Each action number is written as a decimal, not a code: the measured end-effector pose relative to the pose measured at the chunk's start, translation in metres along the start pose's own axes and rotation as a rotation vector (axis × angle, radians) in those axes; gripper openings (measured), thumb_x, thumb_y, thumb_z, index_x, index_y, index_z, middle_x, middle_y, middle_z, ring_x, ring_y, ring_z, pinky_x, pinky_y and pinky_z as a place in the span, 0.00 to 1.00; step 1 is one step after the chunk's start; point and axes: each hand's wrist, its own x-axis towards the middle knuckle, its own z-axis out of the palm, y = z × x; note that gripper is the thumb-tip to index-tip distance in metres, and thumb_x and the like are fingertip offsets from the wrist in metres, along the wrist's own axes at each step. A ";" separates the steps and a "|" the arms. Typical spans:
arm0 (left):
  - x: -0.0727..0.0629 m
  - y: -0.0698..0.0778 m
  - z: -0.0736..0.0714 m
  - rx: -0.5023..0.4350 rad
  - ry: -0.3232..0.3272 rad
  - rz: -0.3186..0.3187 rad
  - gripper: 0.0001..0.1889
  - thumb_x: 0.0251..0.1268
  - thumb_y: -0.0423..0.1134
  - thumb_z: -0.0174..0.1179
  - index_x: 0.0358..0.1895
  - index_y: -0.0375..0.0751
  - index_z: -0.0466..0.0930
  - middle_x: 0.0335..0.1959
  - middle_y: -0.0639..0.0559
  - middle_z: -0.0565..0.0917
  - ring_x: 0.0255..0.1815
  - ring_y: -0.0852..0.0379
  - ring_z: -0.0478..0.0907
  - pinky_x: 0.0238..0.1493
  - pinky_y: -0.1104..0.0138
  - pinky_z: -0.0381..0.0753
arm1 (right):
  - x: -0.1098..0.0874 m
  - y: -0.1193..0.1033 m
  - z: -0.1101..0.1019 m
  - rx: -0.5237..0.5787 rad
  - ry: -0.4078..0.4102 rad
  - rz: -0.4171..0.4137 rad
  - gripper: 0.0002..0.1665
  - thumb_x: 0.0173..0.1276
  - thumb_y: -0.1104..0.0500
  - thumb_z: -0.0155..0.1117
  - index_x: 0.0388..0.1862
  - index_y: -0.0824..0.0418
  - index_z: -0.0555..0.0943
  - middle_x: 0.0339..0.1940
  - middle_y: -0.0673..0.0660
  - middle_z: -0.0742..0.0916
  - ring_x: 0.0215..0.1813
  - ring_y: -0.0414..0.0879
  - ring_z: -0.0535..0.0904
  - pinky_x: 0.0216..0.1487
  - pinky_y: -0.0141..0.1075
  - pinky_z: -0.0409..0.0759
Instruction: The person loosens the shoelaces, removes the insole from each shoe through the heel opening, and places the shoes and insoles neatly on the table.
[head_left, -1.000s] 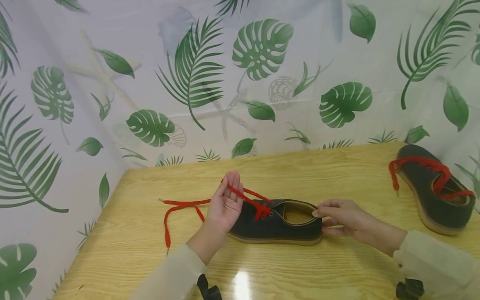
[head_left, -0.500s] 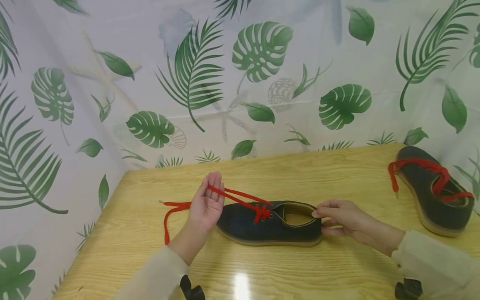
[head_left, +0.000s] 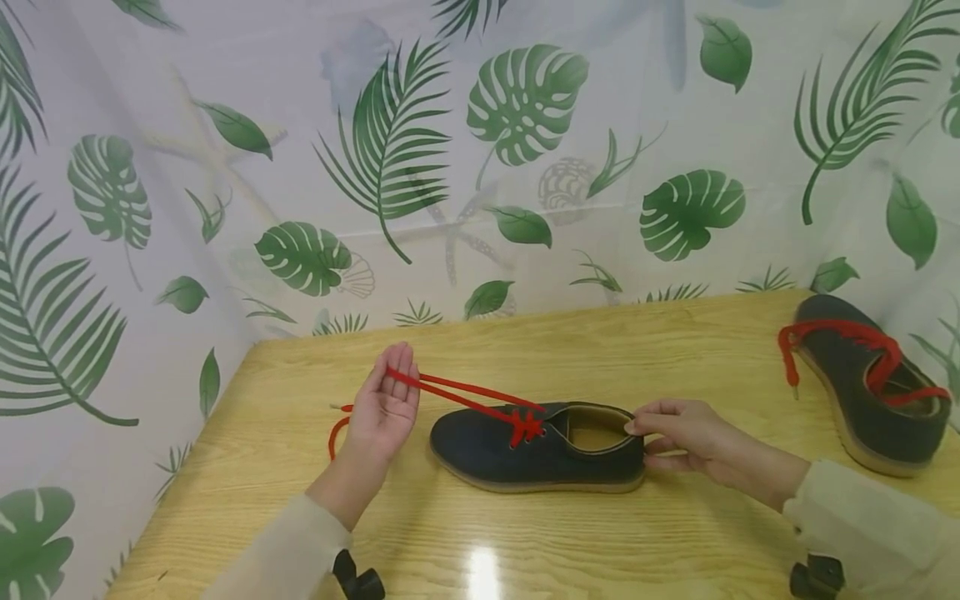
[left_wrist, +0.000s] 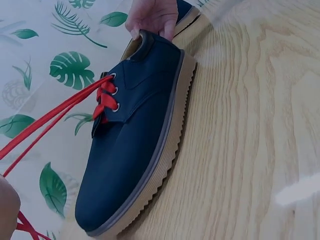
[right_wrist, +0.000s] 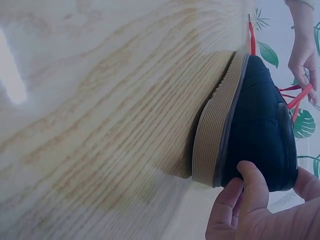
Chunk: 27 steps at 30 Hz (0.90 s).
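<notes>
plainly | head: insole [head_left: 597, 437] inside shoe [head_left: 487, 448] | right wrist: insole hidden

The left hand [head_left: 385, 410] is palm up, the right hand [head_left: 693, 437] bends its fingers [head_left: 664, 407].

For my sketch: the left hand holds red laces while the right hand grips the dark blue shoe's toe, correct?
Not the toe: the right hand grips the dark blue, tan-soled shoe at its heel, as the head view shows; the left hand holds the red laces.
</notes>
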 end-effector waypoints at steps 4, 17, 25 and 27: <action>0.000 0.009 -0.003 0.003 0.013 0.007 0.10 0.68 0.39 0.56 0.40 0.38 0.86 0.40 0.47 0.87 0.44 0.57 0.85 0.57 0.68 0.76 | 0.000 0.000 0.000 0.003 0.002 0.001 0.10 0.65 0.57 0.64 0.42 0.59 0.78 0.34 0.47 0.82 0.34 0.41 0.79 0.38 0.34 0.84; 0.001 0.039 -0.014 -0.009 0.121 0.049 0.14 0.71 0.39 0.53 0.34 0.36 0.85 0.34 0.48 0.88 0.39 0.59 0.85 0.55 0.72 0.76 | -0.001 0.000 0.000 0.006 0.000 -0.010 0.09 0.64 0.57 0.65 0.40 0.59 0.78 0.34 0.47 0.82 0.33 0.41 0.79 0.38 0.34 0.84; 0.002 0.049 -0.015 -0.059 0.155 0.057 0.14 0.71 0.40 0.52 0.35 0.35 0.85 0.33 0.47 0.88 0.38 0.58 0.85 0.51 0.72 0.79 | 0.001 0.002 -0.002 -0.001 0.004 -0.014 0.14 0.64 0.57 0.64 0.45 0.62 0.76 0.36 0.48 0.81 0.34 0.42 0.79 0.39 0.34 0.84; 0.002 0.053 -0.017 -0.079 0.166 0.071 0.14 0.71 0.39 0.52 0.35 0.34 0.85 0.33 0.47 0.88 0.39 0.58 0.85 0.50 0.72 0.79 | 0.001 0.002 -0.001 -0.001 0.002 -0.016 0.13 0.64 0.57 0.64 0.45 0.62 0.77 0.36 0.48 0.81 0.34 0.42 0.79 0.38 0.34 0.84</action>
